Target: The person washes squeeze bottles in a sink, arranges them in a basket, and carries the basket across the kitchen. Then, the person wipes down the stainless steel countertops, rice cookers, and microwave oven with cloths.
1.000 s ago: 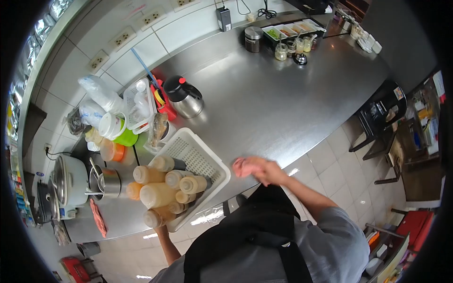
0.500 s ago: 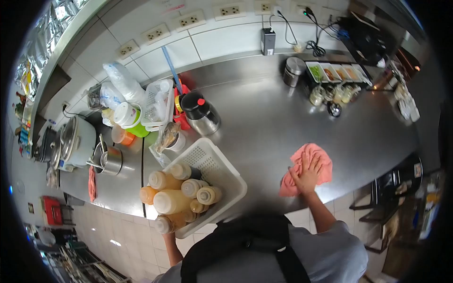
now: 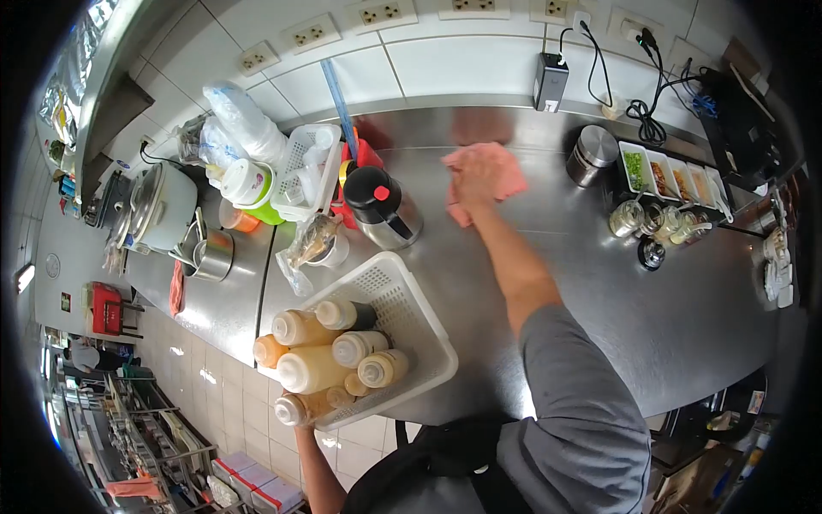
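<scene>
My right hand (image 3: 473,184) lies flat on a pink cloth (image 3: 501,174), pressing it against the steel counter (image 3: 582,317) near the back wall. The cloth is spread out and rumpled around the fingers. At the counter's front edge, my left hand (image 3: 306,435) is beside the near-left corner of a white perforated basket (image 3: 441,338). Its fingers are hidden behind the basket and a bottle. Several capped squeeze bottles (image 3: 308,370) with pale and amber contents fill the basket's left side. A steel thermos jug (image 3: 383,210) with a black top stands behind the basket.
To the right are a steel canister (image 3: 592,156), a tray of chopped ingredients (image 3: 664,178) and small glass jars (image 3: 628,218). A white basket with plastic items (image 3: 300,176), a steel pot (image 3: 211,255) and a rice cooker (image 3: 163,210) stand left. Cables (image 3: 646,120) hang at the back wall.
My right hand has slid the pink cloth from the counter's front edge to the back, and leftward. My left hand stays by the basket. The camera view has shifted somewhat.
</scene>
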